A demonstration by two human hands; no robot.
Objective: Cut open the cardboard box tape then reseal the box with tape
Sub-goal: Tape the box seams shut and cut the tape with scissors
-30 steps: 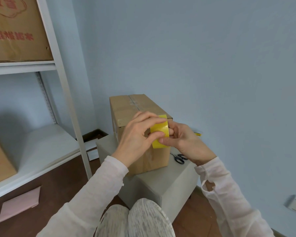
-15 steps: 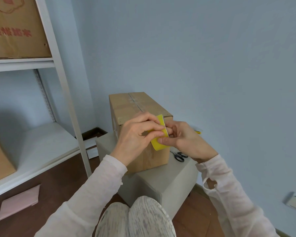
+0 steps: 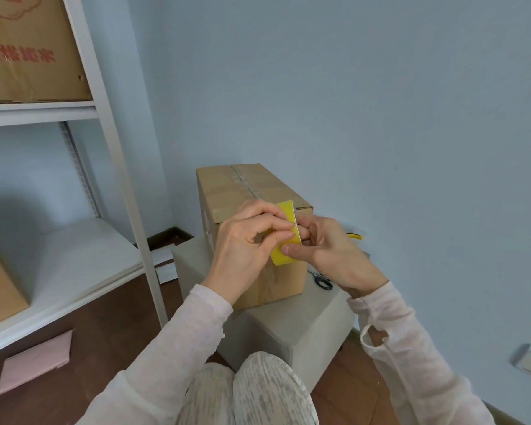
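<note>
Turned a little since one second ago, the yellow tape roll (image 3: 284, 257) now leans with its upper edge toward the left, and the hands stay at the same place before the box.

The left fingertips (image 3: 288, 235) are curled and press on the outer band of the roll. I judge they search for the loose end of the tape, because no free strip shows yet. The right thumb (image 3: 290, 249) lies flat on the band from below to steady it. The other right fingers are bent at the far side, and I cannot tell if they go into the core. So the left hand (image 3: 242, 243) and the right hand (image 3: 334, 256) both grip the roll, held in the air just before the near top edge of the cardboard box (image 3: 224, 191), probably so that the first strip can start there.

Along the top seam (image 3: 242, 182) a dark line runs through the old tape. I judge the cutting is done and the resealing is only beginning.

The box stands on a grey stool (image 3: 304, 326). Black scissors (image 3: 323, 283) lie on it beside the box, near the right wrist, ready to cut the strip.
</note>
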